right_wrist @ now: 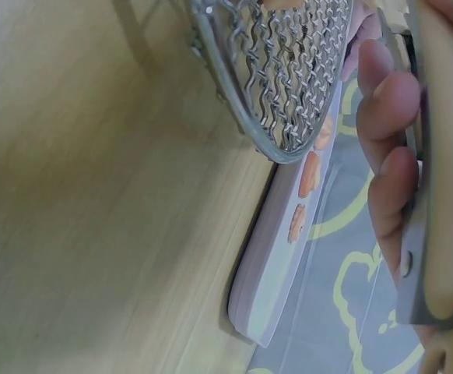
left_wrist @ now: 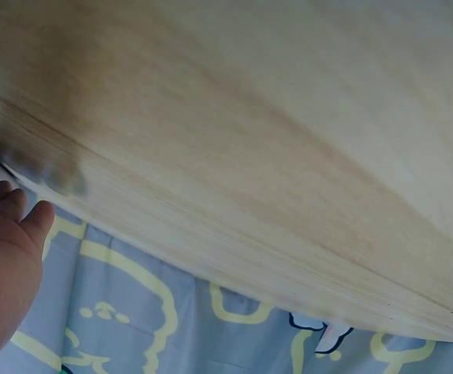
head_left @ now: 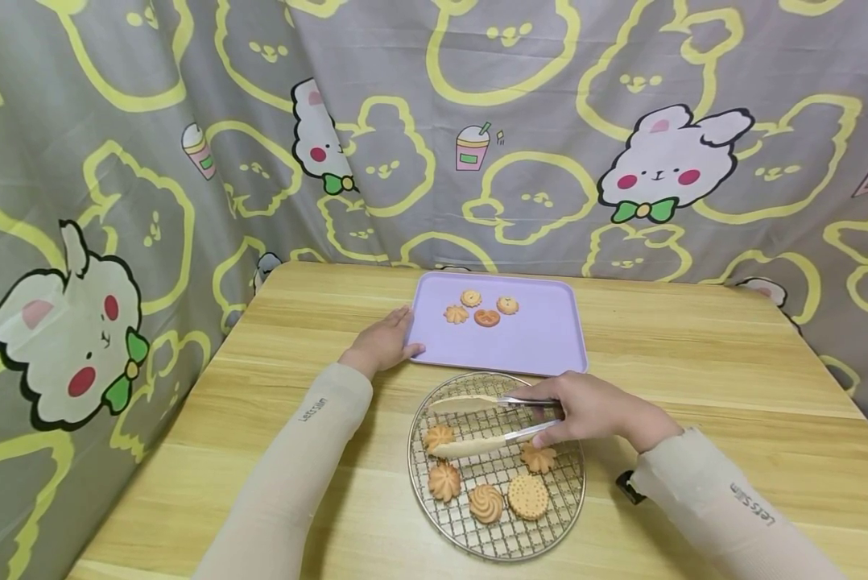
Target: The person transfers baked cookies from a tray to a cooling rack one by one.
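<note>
My right hand grips a pair of tongs with pale tips and metal arms. The tongs stand spread over the round wire rack, nothing between their tips; the lower tip partly covers a flower-shaped cookie. On the rack also lie a ridged cookie, a swirled cookie, a round dotted cookie and another flower-shaped cookie. My left hand holds the purple tray at its left edge, thumb over the front corner. The left wrist view hides this grip.
Several cookies, among them a heart-shaped one, lie on the tray's far half. Both tray and rack stand on a wooden table. A patterned curtain hangs behind. Some small black object shows beside the right sleeve.
</note>
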Motion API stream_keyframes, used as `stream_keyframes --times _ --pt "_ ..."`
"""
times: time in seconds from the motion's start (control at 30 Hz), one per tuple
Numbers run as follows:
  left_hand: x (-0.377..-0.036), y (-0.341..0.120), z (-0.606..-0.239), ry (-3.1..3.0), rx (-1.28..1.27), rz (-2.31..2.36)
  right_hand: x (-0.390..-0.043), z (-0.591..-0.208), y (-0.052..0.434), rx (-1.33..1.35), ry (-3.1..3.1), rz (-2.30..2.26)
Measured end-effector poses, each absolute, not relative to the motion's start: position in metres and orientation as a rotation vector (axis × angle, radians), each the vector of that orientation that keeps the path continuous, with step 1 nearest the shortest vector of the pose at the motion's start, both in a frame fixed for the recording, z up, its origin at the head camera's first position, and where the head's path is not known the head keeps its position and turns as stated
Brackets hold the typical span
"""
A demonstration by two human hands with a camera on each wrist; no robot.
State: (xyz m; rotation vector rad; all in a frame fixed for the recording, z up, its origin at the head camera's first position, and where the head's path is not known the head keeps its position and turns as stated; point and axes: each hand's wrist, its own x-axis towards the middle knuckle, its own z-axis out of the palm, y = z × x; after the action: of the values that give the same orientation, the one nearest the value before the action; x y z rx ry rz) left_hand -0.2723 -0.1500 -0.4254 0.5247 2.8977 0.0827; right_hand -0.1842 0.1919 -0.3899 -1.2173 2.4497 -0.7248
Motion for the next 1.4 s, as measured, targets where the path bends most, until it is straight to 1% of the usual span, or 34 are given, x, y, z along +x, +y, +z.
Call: stream_keyframes --times 0.3,1.03,1.4 --pt "-0.2729 -0.1505 -0.4262 2.897 0.517 0.104 -0.1840 -0.3879 0.1922 -1.213 2.403 -0.825" --pt "-0.2711 -0.1503 -0.4246 2.903 0.516 0.106 -0.1853 -0.3845 0.1860 -1.180 2.481 -0.859" --pt "-0.2720 -0.1511 -0.4268 2.909 0.519 0.110 -0.1913 -0.3811 0.1869 -1.084 2.561 -0.881"
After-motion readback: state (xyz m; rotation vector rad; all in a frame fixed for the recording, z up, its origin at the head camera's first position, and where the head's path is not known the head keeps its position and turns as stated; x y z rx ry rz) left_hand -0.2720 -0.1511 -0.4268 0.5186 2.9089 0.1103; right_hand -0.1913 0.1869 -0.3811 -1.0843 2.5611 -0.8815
